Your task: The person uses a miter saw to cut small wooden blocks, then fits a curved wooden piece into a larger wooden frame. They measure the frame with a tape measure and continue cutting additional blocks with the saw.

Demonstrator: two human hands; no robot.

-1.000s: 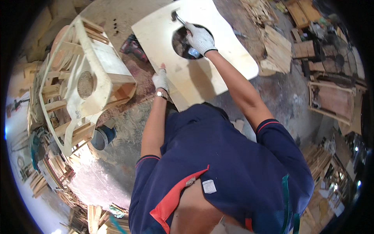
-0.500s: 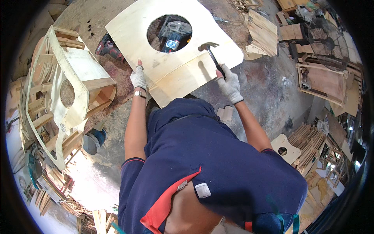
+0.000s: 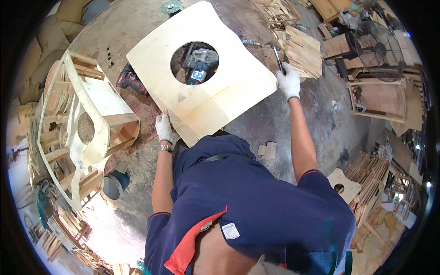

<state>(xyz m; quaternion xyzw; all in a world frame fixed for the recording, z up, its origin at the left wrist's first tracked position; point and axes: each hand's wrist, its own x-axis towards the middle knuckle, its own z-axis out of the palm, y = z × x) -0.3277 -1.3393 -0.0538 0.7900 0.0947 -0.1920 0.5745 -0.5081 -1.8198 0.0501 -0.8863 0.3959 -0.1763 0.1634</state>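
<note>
A pale plywood panel [image 3: 243, 82] with a round hole lies tilted in front of me. My left hand [image 3: 164, 127], in a white glove, is closed on its lower left edge, the thumb near the rim and the other fingers mostly hidden. Off the panel's right corner, my gloved right hand [image 3: 289, 82] is wrapped round the dark handle of a hammer [image 3: 278, 58], which points up and away. The hammer's head is hard to make out here. Through the hole shows a power tool [image 3: 200, 66] with a clear guard and a blue body.
A red and black cordless drill [image 3: 130, 81] lies by the panel's left edge. Further left stands a curved wooden frame [image 3: 98, 121], a bucket [image 3: 113, 185] below it. On the right are stacked plywood pieces [image 3: 302, 52], a floor fan [image 3: 378, 50] and bundled wood strips [image 3: 366, 172].
My right hand has swung the hammer outward and away from over the panel, to beyond its right corner. The left hand stays at the panel's edge; the whole view has shifted slightly.
</note>
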